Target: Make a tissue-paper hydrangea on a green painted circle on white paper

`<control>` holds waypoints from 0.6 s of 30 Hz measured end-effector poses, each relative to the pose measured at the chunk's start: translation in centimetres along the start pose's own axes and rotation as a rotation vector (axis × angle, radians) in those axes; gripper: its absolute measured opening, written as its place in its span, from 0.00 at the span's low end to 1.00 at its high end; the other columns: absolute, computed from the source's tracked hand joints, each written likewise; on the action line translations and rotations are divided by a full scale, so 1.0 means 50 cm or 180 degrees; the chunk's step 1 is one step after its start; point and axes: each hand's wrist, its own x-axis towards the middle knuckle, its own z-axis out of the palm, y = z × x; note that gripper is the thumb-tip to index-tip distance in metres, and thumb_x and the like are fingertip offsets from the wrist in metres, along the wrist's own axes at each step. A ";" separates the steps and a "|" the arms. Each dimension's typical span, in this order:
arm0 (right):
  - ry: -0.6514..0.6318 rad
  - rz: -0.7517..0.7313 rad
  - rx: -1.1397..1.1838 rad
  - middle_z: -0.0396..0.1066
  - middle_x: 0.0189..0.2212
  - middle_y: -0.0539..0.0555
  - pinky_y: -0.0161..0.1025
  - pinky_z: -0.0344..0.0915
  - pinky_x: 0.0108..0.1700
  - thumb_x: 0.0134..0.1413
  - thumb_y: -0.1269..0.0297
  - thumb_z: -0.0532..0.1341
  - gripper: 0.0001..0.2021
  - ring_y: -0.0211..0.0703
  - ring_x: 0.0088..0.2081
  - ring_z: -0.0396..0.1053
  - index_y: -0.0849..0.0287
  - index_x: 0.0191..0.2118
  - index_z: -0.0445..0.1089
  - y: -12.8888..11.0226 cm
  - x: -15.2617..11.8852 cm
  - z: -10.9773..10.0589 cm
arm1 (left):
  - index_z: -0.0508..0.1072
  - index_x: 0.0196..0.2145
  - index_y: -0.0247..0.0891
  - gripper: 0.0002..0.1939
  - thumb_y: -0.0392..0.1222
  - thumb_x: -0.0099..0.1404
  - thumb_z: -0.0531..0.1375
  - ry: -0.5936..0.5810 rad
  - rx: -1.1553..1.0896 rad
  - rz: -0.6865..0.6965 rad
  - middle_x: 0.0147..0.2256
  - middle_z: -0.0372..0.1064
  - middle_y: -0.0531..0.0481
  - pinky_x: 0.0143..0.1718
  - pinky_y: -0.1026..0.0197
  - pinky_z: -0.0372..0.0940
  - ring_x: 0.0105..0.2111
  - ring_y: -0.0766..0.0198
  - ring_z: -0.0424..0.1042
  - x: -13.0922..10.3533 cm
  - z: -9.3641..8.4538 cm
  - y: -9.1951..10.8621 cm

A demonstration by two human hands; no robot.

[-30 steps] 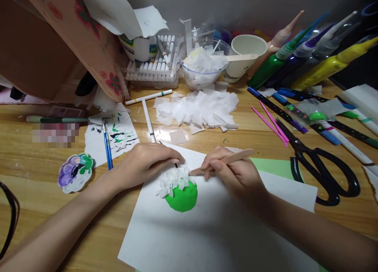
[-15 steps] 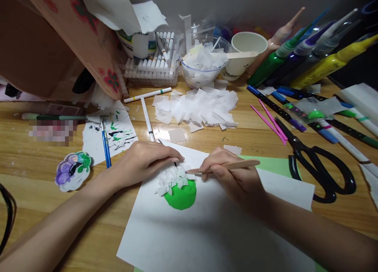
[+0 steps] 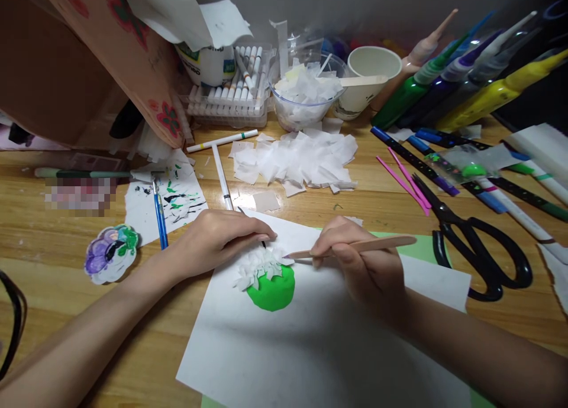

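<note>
My right hand (image 3: 355, 254) pinches a wooden craft stick (image 3: 386, 242), its pointed tip touching or just above the small white paper pieces on the sheet. Those white paper pieces (image 3: 260, 266) form a ruffled cluster over the upper part of a green circle (image 3: 273, 292). The circle lies on a large white sheet of paper (image 3: 284, 360). My left hand (image 3: 222, 236) rests on the sheet at the cluster's upper left, fingers stretched out and holding nothing visible. A dark line shows near its fingertips.
Black scissors (image 3: 470, 236) lie at the right beside pink sticks (image 3: 406, 183) and several markers. A heap of torn white paper (image 3: 297, 159) lies behind the sheet. Farther back stand a plastic bowl (image 3: 306, 112), a paper cup (image 3: 373, 62) and paint bottles (image 3: 399, 97). A painted palette (image 3: 110, 254) lies left.
My right hand has shifted slightly right and up with the craft stick, its tip drawing a little to the right. My left hand stays in place.
</note>
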 end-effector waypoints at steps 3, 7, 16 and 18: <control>-0.0174 -0.0073 -0.0061 0.69 0.24 0.52 0.38 0.62 0.29 0.59 0.75 0.49 0.12 0.38 0.26 0.64 0.60 0.31 0.69 0.000 0.002 0.001 | 0.74 0.40 0.41 0.10 0.40 0.66 0.54 0.0011 0.0007 0.0000 0.36 0.76 0.54 0.36 0.70 0.66 0.34 0.69 0.75 0.002 0.000 0.001; -0.0335 -0.0079 -0.0145 0.69 0.23 0.52 0.37 0.63 0.30 0.60 0.74 0.50 0.11 0.38 0.27 0.64 0.61 0.32 0.68 0.001 0.004 0.002 | 0.74 0.40 0.41 0.09 0.39 0.66 0.54 0.0037 0.0021 0.0040 0.36 0.76 0.54 0.36 0.70 0.66 0.34 0.70 0.75 0.002 0.001 0.001; -0.0303 -0.0091 -0.0111 0.70 0.24 0.52 0.37 0.63 0.30 0.60 0.73 0.50 0.11 0.38 0.27 0.64 0.61 0.32 0.68 -0.004 0.002 0.002 | 0.74 0.41 0.41 0.09 0.39 0.66 0.54 0.0029 -0.0030 0.0038 0.36 0.76 0.54 0.36 0.71 0.66 0.34 0.70 0.75 -0.001 0.001 -0.002; -0.0178 -0.0051 -0.0123 0.70 0.23 0.52 0.37 0.62 0.29 0.60 0.73 0.49 0.12 0.38 0.26 0.64 0.60 0.32 0.69 -0.005 0.002 0.002 | 0.74 0.41 0.41 0.10 0.40 0.66 0.54 0.0032 -0.0055 0.0024 0.36 0.76 0.54 0.36 0.71 0.66 0.34 0.70 0.75 0.000 0.001 -0.002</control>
